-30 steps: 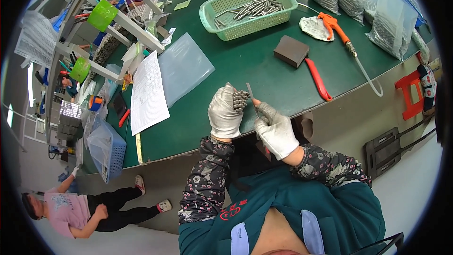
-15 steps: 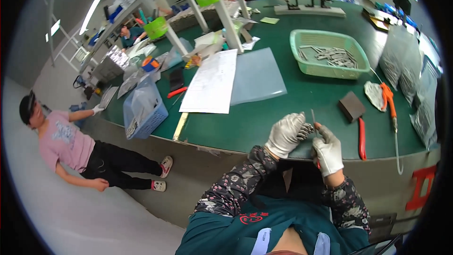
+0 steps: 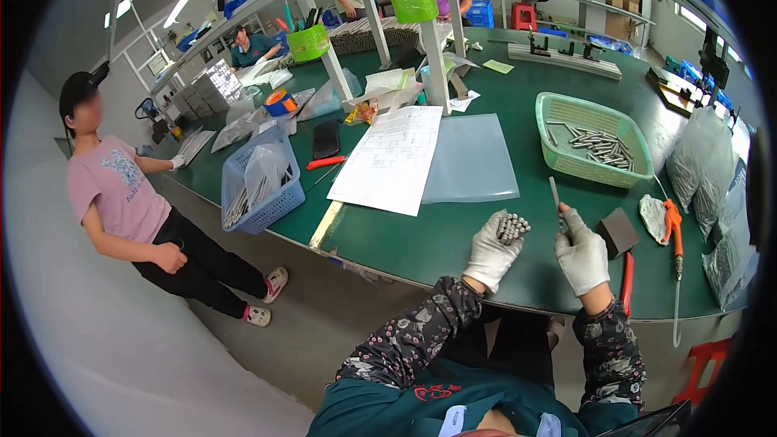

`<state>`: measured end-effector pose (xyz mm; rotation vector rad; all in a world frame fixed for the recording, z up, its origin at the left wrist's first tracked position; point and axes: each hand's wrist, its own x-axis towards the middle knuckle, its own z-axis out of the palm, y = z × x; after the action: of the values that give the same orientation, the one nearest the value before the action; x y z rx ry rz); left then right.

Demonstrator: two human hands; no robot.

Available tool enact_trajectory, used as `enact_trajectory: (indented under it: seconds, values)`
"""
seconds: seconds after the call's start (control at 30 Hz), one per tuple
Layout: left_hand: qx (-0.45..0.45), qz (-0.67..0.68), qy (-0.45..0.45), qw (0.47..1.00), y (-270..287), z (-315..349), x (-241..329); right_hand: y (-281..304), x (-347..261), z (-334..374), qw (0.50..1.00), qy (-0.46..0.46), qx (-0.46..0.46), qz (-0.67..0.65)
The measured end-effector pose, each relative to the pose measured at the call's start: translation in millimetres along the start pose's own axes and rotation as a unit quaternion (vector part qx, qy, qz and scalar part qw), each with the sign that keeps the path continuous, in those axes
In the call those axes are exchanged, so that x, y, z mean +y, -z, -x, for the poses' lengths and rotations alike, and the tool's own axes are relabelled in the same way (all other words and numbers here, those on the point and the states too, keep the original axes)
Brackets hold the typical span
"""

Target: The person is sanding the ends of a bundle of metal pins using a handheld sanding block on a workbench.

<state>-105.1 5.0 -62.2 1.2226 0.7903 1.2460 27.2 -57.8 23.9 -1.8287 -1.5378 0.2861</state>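
Observation:
My left hand (image 3: 493, 257), in a white glove, is closed around a bundle of short metal rods (image 3: 514, 228), their ends facing up. Beside it, my gloved right hand (image 3: 583, 257) pinches a slim grey metal strip (image 3: 554, 191) that points upward and away from me. Whether the strip is a tool or a workpiece I cannot make out; its lower end is hidden in the glove. Both hands are just above the front edge of the green table (image 3: 405, 255). A light green basket (image 3: 591, 173) beyond my right hand holds many loose metal rods (image 3: 603, 146).
Right of my right hand lie a dark brown block (image 3: 618, 232), a red-handled tool (image 3: 628, 283) and an orange air gun (image 3: 672, 222). Bags of parts (image 3: 690, 166) line the right edge. Left are papers (image 3: 388, 162), a blue basket (image 3: 267, 214) and a standing person (image 3: 121, 194).
My hands have moved apart, and the rod bundle in my left hand has turned its ends upward. The strip in my right hand is further from the bundle. The whole view has shifted.

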Motion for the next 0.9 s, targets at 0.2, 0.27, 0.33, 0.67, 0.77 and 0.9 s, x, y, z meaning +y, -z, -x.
enact_trajectory:
  seconds: [0.2,0.27,0.33,0.67,0.77,0.9]
  values:
    - [0.001,0.028,0.069,0.997,1,5,7,0,34,-14,0.976,0.043,-0.067,0.202]
    - [-0.035,0.113,0.084,0.989,0,8,6,3,34,-21,0.988,0.071,-0.04,0.128]
    - [-0.05,0.105,0.098,0.988,0,9,10,5,21,-35,0.993,0.083,-0.023,0.079]
    - [-0.085,-0.023,0.018,0.996,57,-18,41,-7,39,-80,0.878,0.104,-0.178,0.432]
    - [-0.052,-0.077,-0.001,0.996,93,-43,48,-16,-30,-120,0.913,0.227,-0.062,0.333]
    - [-0.003,-0.112,-0.071,0.991,125,-64,56,-47,-85,-166,0.934,0.27,-0.075,0.22]
